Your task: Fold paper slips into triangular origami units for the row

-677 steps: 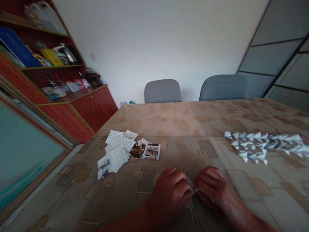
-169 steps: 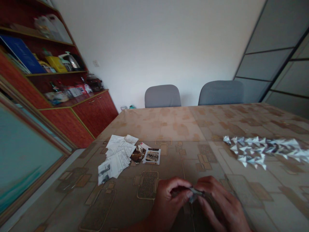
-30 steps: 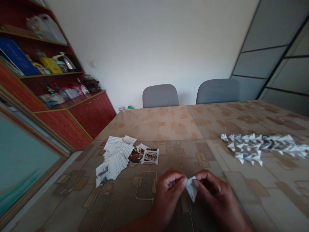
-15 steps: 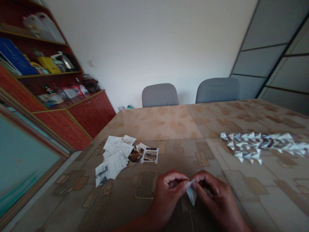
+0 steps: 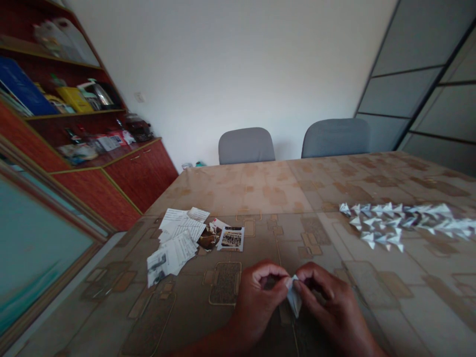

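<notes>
While the left hand (image 5: 258, 297) pinches one upper side of a small, pale, pointed piece of folded paper (image 5: 294, 301) between thumb and fingers, the right hand (image 5: 329, 300) pinches the other, so the piece sits between them, tip downward, over the near part of the brown-patterned counter (image 5: 260, 196). Farther off, to the left, lies a loose, overlapping pile of printed white paper slips (image 5: 180, 243); to the right stand rows of spiky, white-and-grey folded paper shapes (image 5: 381, 237). Beyond the counter are two rounded grey chair backs (image 5: 246, 146) and a plain white wall (image 5: 238, 64).
</notes>
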Tool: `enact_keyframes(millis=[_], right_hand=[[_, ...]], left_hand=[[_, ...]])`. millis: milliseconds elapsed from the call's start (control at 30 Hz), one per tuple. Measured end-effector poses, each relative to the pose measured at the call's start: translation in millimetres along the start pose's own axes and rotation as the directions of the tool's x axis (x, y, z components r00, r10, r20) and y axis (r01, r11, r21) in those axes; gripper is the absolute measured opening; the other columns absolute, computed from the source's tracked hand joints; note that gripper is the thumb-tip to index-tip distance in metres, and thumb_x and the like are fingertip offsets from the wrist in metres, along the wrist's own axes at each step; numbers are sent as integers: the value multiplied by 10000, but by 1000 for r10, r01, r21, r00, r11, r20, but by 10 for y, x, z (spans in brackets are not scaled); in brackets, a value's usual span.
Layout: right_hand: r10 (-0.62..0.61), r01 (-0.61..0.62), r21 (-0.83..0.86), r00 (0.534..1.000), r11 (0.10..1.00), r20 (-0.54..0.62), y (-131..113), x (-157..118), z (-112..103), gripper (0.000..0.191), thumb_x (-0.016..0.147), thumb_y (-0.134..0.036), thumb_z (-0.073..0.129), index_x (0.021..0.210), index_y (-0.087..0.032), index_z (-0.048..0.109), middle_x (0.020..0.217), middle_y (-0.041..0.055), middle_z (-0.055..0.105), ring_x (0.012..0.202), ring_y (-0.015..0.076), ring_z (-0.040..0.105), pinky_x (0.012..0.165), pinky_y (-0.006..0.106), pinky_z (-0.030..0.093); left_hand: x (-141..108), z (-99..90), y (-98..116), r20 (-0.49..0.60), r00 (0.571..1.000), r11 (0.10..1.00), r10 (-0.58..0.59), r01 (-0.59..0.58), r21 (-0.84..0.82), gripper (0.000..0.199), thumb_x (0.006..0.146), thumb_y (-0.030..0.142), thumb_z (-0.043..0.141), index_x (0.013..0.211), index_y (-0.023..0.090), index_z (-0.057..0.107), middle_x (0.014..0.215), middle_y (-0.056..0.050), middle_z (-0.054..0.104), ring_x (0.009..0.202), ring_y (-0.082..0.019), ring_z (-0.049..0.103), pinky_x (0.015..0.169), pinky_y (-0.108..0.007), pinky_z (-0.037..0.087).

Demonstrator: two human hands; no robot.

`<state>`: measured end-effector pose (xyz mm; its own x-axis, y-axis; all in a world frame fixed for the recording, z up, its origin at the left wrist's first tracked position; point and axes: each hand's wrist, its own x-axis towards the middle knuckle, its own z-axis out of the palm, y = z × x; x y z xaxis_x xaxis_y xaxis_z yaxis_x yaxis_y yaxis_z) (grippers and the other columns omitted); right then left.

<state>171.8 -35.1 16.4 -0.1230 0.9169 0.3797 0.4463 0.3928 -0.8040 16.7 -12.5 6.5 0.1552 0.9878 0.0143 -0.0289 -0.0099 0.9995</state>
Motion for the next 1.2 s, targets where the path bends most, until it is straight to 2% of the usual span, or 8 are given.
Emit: enact_keyframes(millis=[167, 367, 567, 800, 933, 1033, 1133, 1200], right_hand=[[6, -7, 21, 1000, 1000, 30, -32, 12, -6, 192, 926, -294, 488, 782, -212, 583, 666, -18, 629, 602, 134, 632, 561, 190, 491], [8, -7, -5, 998, 1000, 56, -8, 2, -14, 189, 924, -293, 487, 769, -210, 556, 666, -13, 605, 606, 141, 619, 568, 206, 481], [-9, 11, -27, 996, 1000, 91, 27, -8, -3, 179, 936, -271, 448, 801, -208, 546, 692, -5, 607, 619, 140, 619, 577, 208, 486], [-107, 107, -113, 994, 988, 5, -12, 34, -30, 152, 917, -188, 459, 780, -217, 518, 668, -23, 570, 586, 120, 609, 553, 181, 473], [-191, 183, -143, 980, 973, -49, -8, 52, -54, 128, 911, -154, 466, 815, -224, 513, 688, -23, 571, 592, 117, 606, 565, 176, 476], [-236, 225, -153, 970, 962, -58, -12, 53, -57, 133, 905, -133, 469, 819, -227, 509, 699, -18, 571, 608, 120, 604, 571, 178, 479], [-261, 250, -161, 964, 955, -51, -25, 47, -51, 147, 899, -120, 470, 805, -227, 507, 692, -20, 562, 601, 116, 594, 569, 175, 475], [-269, 260, -152, 962, 954, -41, -29, 40, -44, 152, 897, -116, 475, 799, -228, 507, 686, -24, 558, 597, 111, 589, 571, 170, 472]], left_hand=[[-11, 11, 35, -23, 999, 997, 39, -38, 66, 62, 686, 181, 640, 643, 141, 659, 637, -19, 627, 619, -139, 567, 601, -215, 442], [-32, 5, 36, -6, 990, 972, 141, -137, 189, 83, 706, 148, 615, 632, 149, 652, 636, -18, 611, 622, -141, 558, 611, -220, 435], [-26, 6, 3, -8, 986, 960, 167, -161, 231, 82, 710, 134, 607, 642, 149, 651, 648, -17, 608, 629, -143, 560, 610, -217, 428], [-53, -9, 38, 48, 985, 957, 165, -172, 234, 114, 788, 196, 598, 720, 149, 676, 716, -29, 608, 689, -153, 571, 651, -229, 429], [-71, -18, 36, 65, 992, 963, 106, -119, 241, 177, 832, 274, 588, 876, 144, 700, 809, -58, 633, 753, -176, 590, 687, -249, 446], [-86, -1, 5, 111, 994, 989, 10, -26, 145, 242, 833, 320, 595, 943, 130, 698, 800, -65, 659, 743, -184, 606, 681, -254, 461], [-95, 20, -18, 173, 984, 998, -49, 44, 33, 261, 825, 346, 598, 854, 111, 709, 704, -50, 647, 655, -168, 599, 610, -231, 448], [-96, 26, -21, 167, 984, 998, -59, 56, 21, 270, 813, 347, 607, 759, 104, 711, 638, -37, 621, 599, -149, 570, 570, -214, 420]])
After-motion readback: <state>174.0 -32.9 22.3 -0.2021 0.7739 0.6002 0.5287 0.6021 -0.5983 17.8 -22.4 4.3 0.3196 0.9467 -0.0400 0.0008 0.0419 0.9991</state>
